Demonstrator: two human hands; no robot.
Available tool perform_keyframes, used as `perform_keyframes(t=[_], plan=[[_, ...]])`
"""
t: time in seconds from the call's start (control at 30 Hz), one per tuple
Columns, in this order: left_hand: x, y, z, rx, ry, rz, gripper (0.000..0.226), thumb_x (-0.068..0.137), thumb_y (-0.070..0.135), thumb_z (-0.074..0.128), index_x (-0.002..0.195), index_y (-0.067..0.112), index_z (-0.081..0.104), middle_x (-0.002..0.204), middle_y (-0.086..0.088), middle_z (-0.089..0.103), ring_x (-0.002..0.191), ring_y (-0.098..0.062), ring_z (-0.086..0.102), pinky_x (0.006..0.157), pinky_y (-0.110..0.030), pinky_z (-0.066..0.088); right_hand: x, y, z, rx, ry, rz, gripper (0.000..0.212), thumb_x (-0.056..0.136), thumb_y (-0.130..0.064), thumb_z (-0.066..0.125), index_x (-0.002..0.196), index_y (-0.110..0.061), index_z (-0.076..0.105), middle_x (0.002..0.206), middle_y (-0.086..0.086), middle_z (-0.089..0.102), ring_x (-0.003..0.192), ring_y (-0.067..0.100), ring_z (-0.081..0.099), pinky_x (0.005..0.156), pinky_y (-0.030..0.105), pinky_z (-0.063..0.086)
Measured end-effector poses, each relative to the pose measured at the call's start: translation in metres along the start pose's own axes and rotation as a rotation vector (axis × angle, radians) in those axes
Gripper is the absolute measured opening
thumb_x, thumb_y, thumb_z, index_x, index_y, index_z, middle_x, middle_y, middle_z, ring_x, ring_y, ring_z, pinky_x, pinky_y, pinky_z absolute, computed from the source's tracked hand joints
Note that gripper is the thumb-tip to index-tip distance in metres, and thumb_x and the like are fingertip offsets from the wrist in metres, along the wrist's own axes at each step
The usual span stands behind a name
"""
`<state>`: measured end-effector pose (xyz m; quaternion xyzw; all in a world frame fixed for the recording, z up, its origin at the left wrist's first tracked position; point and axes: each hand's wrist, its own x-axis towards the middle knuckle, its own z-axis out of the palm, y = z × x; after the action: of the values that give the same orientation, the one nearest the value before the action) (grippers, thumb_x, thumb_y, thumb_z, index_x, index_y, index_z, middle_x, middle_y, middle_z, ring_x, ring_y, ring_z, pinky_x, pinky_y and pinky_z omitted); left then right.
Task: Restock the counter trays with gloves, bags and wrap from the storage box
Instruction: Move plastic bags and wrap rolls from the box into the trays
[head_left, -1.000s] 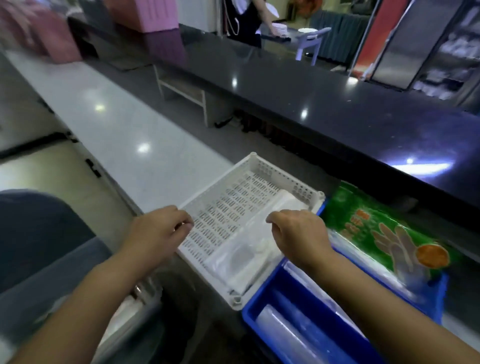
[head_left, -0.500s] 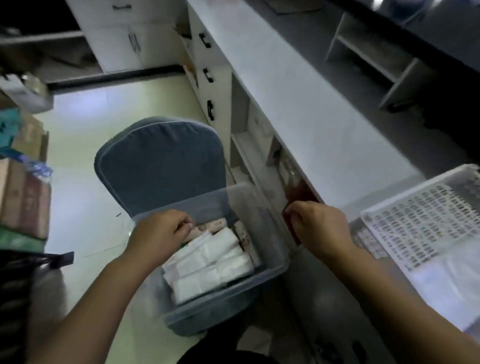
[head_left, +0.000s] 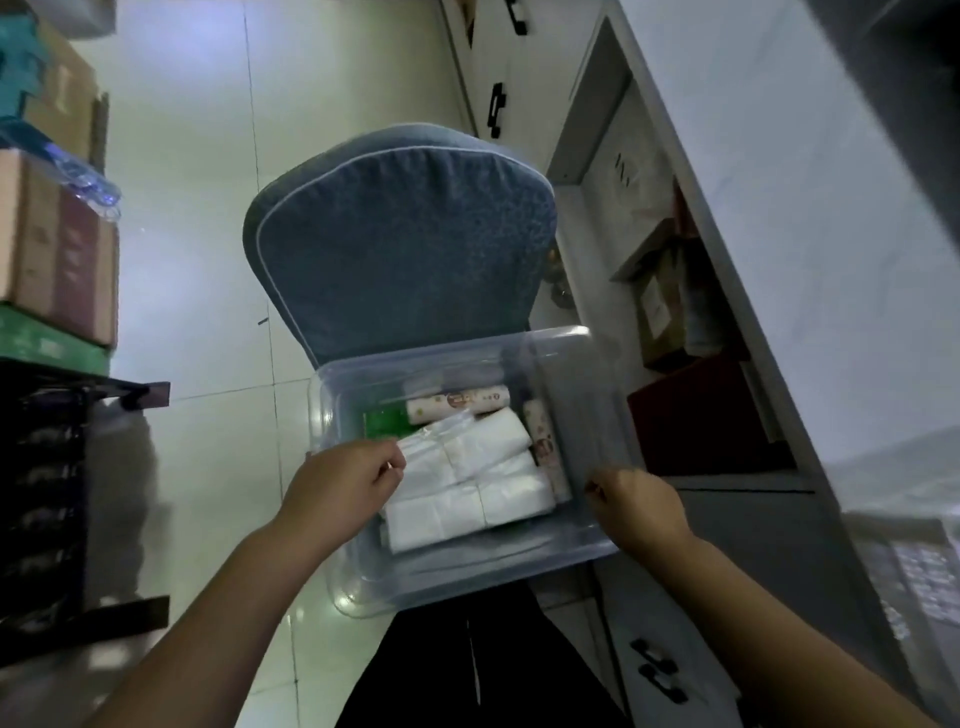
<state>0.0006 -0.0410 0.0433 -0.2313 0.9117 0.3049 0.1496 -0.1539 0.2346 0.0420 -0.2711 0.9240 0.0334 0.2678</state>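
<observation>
Now pinching clear bag (head_left: 441, 431), left hand (head_left: 345, 486).

A blue padded chair with pale piping (head_left: 400, 244) is standing on the glossy pale tiled floor (head_left: 197, 218) and is carrying a clear plastic storage box (head_left: 467, 582) on its seat. Lying on the box's bottom are white folded packs (head_left: 467, 504), patterned rolls (head_left: 457, 401) and a green packet (head_left: 384, 422). Stacked cardboard cartons (head_left: 57, 260) are sitting at the left.
</observation>
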Motion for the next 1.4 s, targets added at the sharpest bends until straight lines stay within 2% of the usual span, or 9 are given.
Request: perform_keyframes(t=[0.07, 0.17, 0.37, 0.6, 0.8, 0.97, 1.07, 1.2, 1.4], plan=[[0.001, -0.006, 0.009, -0.010, -0.026, -0.037, 0.015, 0.088, 0.030, 0.050, 0.090, 0.033, 0.065, 0.094, 0.012, 0.068, 0.080, -0.011, 0.058, 0.068, -0.029, 0.043, 0.017, -0.007, 0.017, 0.022, -0.081, -0.019, 0.020, 0.088, -0.019, 0.051, 0.074, -0.014, 0.063, 0.076, 0.008, 0.066, 0.074, 0.032, 0.059, 0.057, 0.028, 0.033], [0.001, -0.018, 0.022, 0.019, -0.031, -0.067, 0.015, 0.088, 0.030, 0.051, 0.092, 0.033, 0.065, 0.094, 0.011, 0.069, 0.081, -0.011, 0.060, 0.062, -0.027, 0.043, 0.050, -0.019, 0.046, 0.027, -0.199, -0.070, 0.024, 0.088, -0.019, 0.050, 0.107, -0.019, 0.065, 0.109, 0.010, 0.068, 0.098, 0.031, 0.062, 0.073, 0.032, 0.047], [0.010, -0.041, 0.061, 0.016, -0.055, -0.163, 0.021, 0.092, 0.030, 0.047, 0.104, 0.032, 0.064, 0.105, 0.009, 0.069, 0.090, -0.013, 0.061, 0.067, -0.024, 0.041, 0.121, -0.043, 0.113, -0.107, -0.403, -0.258, 0.029, 0.090, -0.016, 0.048, 0.116, -0.017, 0.059, 0.122, 0.007, 0.061, 0.108, 0.026, 0.057, 0.086, 0.032, 0.046], [0.024, -0.054, 0.106, 0.069, -0.074, -0.177, 0.025, 0.092, 0.030, 0.044, 0.108, 0.030, 0.063, 0.107, 0.006, 0.068, 0.095, -0.015, 0.062, 0.075, -0.027, 0.044, 0.169, -0.056, 0.185, -0.195, -0.372, -0.401, 0.039, 0.089, -0.022, 0.051, 0.128, -0.015, 0.046, 0.134, 0.009, 0.049, 0.120, 0.026, 0.046, 0.098, 0.037, 0.037], [0.022, -0.057, 0.124, -0.016, 0.003, -0.276, 0.021, 0.091, 0.028, 0.050, 0.104, 0.030, 0.065, 0.104, 0.011, 0.069, 0.093, -0.013, 0.063, 0.072, -0.028, 0.047, 0.168, -0.057, 0.201, -0.189, -0.336, -0.469, 0.033, 0.085, -0.031, 0.052, 0.113, -0.015, 0.060, 0.122, 0.011, 0.055, 0.117, 0.030, 0.045, 0.095, 0.039, 0.036], [0.018, -0.049, 0.132, 0.002, -0.019, -0.281, 0.022, 0.089, 0.029, 0.053, 0.109, 0.030, 0.064, 0.109, 0.008, 0.068, 0.095, -0.014, 0.061, 0.077, -0.028, 0.048, 0.153, -0.055, 0.180, 0.022, -0.382, -0.448, 0.016, 0.078, -0.026, 0.059, 0.087, -0.017, 0.068, 0.100, 0.008, 0.070, 0.094, 0.028, 0.063, 0.072, 0.026, 0.044], [0.025, -0.040, 0.133, 0.068, -0.061, -0.178, 0.033, 0.077, 0.021, 0.068, 0.110, 0.023, 0.065, 0.109, 0.001, 0.067, 0.098, -0.021, 0.062, 0.081, -0.031, 0.050, 0.140, -0.059, 0.159, 0.075, -0.284, -0.549, 0.015, 0.079, -0.029, 0.058, 0.082, -0.017, 0.066, 0.094, 0.004, 0.070, 0.089, 0.027, 0.064, 0.065, 0.026, 0.041], [0.043, -0.019, 0.128, 0.240, -0.158, -0.032, 0.040, 0.056, 0.020, 0.077, 0.094, 0.017, 0.069, 0.090, -0.003, 0.072, 0.080, -0.023, 0.068, 0.069, -0.027, 0.052, 0.126, -0.065, 0.120, 0.177, -0.207, -0.638, 0.018, 0.076, -0.032, 0.068, 0.090, -0.020, 0.067, 0.093, 0.003, 0.070, 0.087, 0.027, 0.065, 0.065, 0.031, 0.045], [0.052, -0.012, 0.105, 0.373, -0.139, -0.125, 0.009, 0.077, 0.015, 0.058, 0.084, 0.021, 0.060, 0.084, -0.004, 0.070, 0.076, -0.026, 0.065, 0.057, -0.028, 0.032, 0.131, -0.060, 0.087, 0.160, -0.123, -0.681, 0.018, 0.080, -0.026, 0.067, 0.097, -0.020, 0.067, 0.095, 0.004, 0.071, 0.083, 0.028, 0.065, 0.067, 0.034, 0.048]])
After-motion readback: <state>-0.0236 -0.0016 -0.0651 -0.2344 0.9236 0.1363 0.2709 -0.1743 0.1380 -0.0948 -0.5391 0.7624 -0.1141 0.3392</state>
